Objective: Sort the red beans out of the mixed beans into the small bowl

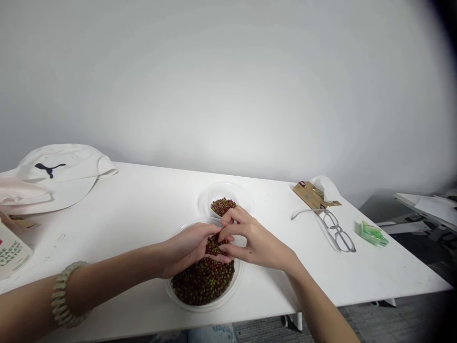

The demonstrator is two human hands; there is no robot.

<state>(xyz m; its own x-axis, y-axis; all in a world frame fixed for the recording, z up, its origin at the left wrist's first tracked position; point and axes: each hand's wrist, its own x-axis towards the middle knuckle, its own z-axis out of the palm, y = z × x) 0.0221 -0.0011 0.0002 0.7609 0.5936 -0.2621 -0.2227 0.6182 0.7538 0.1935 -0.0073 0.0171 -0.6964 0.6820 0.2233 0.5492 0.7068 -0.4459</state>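
A clear plastic bowl [171, 291] near the table's front edge holds a heap of red and green beans [202, 282]. My left hand [185, 247] is cupped over it with a small pile of beans in its palm. My right hand [250, 240] reaches into that palm with thumb and fingers pinched together on the beans. Just behind stands a smaller clear bowl [243, 195] with a smaller heap of mixed beans [222, 206]. A pale beaded bracelet [62, 295] circles my left wrist.
A white cap with a black logo [59, 171] lies at the back left, a printed packet [10, 250] at the left edge. To the right lie a brown card packet [311, 194], glasses [335, 231] and a green wrapper [371, 233]. The white table [135, 209] backs onto a wall.
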